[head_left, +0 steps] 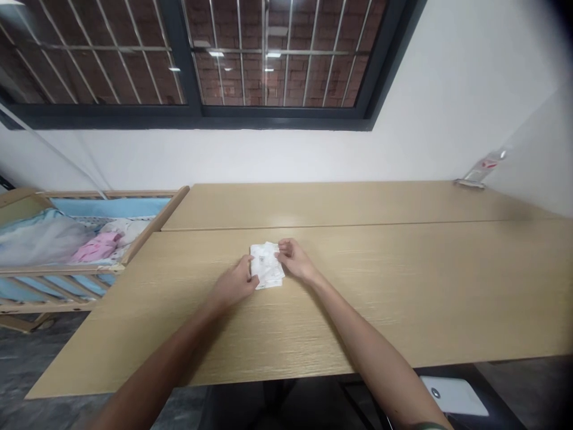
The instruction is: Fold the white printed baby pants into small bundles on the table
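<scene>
A small stack of thin white sheets (pixel 267 267) with faint grey marks lies on the wooden table; whether paper or cloth, I cannot tell. Its layers are slightly askew at the right and lower edges. My left hand (pixel 237 280) is closed on the left side of the stack, with the thumb at the lower left corner. At the upper right edge, my right hand (pixel 295 260) pinches the stack between thumb and fingers. Some fingertips of both hands are hidden.
The pale wooden table (pixel 403 280) has a seam along its back part. A clear bottle (pixel 483 167) lies at the far right corner. To the left stands a wooden crib (pixel 154 227) with bedding. A white device (pixel 456 395) rests below the table's front edge.
</scene>
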Motion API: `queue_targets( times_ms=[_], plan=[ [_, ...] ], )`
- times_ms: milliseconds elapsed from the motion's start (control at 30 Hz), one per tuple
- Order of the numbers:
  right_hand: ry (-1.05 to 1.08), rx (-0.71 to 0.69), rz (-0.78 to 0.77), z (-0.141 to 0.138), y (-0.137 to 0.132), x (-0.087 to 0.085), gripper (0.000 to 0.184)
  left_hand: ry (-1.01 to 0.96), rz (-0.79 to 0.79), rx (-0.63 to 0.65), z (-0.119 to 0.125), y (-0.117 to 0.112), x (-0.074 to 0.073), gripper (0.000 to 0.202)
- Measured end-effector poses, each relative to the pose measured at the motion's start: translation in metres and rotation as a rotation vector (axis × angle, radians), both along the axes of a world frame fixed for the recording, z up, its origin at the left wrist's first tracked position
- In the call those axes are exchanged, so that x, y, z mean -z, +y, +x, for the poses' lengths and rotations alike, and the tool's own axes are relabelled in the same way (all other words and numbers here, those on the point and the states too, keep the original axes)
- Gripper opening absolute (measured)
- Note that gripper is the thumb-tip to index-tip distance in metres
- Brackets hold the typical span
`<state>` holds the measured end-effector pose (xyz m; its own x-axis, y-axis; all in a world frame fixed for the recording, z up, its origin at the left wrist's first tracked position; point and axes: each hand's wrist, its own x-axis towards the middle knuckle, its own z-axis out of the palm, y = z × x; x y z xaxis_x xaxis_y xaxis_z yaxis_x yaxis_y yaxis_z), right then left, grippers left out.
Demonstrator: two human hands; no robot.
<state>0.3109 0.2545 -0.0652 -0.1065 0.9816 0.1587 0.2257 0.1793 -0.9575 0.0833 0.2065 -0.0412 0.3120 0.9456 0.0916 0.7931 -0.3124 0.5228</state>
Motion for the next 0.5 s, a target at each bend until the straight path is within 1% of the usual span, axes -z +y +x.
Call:
queue_targets(
  times_ms=[67, 133, 200, 233, 300, 367, 400, 500],
  plan=[
    [-0.063, 0.0, 0.042, 0.0, -0.001, -0.001, 0.048, 0.081, 0.059, -0.003, 0.001, -0.003, -0.003, 0.048],
    [-0.161, 0.024, 0.109, 0.0, -0.005, -0.009, 0.056, 0.116, 0.166, 0.032, 0.002, -0.008, -0.006, 0.042],
    [-0.273, 0.021, 0.212, 0.0, -0.012, -0.021, 0.062, 0.084, 0.303, 0.123, 0.007, -0.017, -0.007, 0.036],
    [-0.326, -0.008, 0.266, -0.001, -0.017, -0.028, 0.063, 0.059, 0.365, 0.183, 0.01, -0.023, -0.007, 0.036],
    [-0.42, -0.125, 0.352, -0.004, -0.027, -0.043, 0.06, 0.037, 0.444, 0.287, 0.02, -0.037, -0.003, 0.044],
    [-0.493, -0.263, 0.402, -0.01, -0.038, -0.053, 0.057, 0.063, 0.459, 0.33, 0.031, -0.051, 0.003, 0.053],
    [-0.52, -0.333, 0.413, -0.014, -0.043, -0.057, 0.057, 0.083, 0.448, 0.335, 0.036, -0.057, 0.006, 0.054],
    [-0.558, -0.541, 0.408, -0.028, -0.055, -0.061, 0.055, 0.142, 0.384, 0.377, 0.044, -0.068, 0.012, 0.043]
  ],
)
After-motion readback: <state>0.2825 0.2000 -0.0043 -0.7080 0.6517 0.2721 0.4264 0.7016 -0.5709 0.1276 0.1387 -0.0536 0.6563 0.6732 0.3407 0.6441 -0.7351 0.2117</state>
